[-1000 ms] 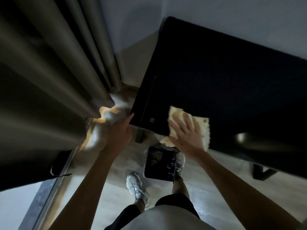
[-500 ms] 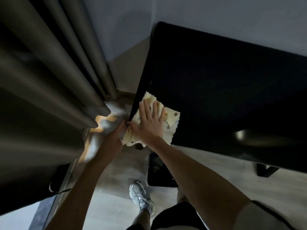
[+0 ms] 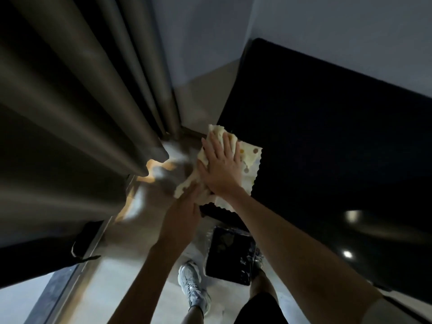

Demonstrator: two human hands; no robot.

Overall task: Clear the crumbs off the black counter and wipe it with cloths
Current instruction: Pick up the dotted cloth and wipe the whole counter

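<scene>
While the cream, brown-spotted cloth is pressed by the flat, spread right hand at the left edge of the glossy black counter — left hand just below, grip unclear — wiping is judged unfinished.

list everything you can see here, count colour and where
counter: 1, black, right side, against the wall
cloth: 1, cream with dots, on the counter's left edge, partly hanging off
curtain: 1, grey-brown, left side
container: 1, black, on the floor by the counter's near edge
sneakers: 2, pale grey, on the floor, one mostly hidden behind the container
floor: 1, pale, below
wall: 1, grey-white, top
right hand: 1, flat on the cloth
left hand: 1, at the counter's edge under the hanging cloth
</scene>
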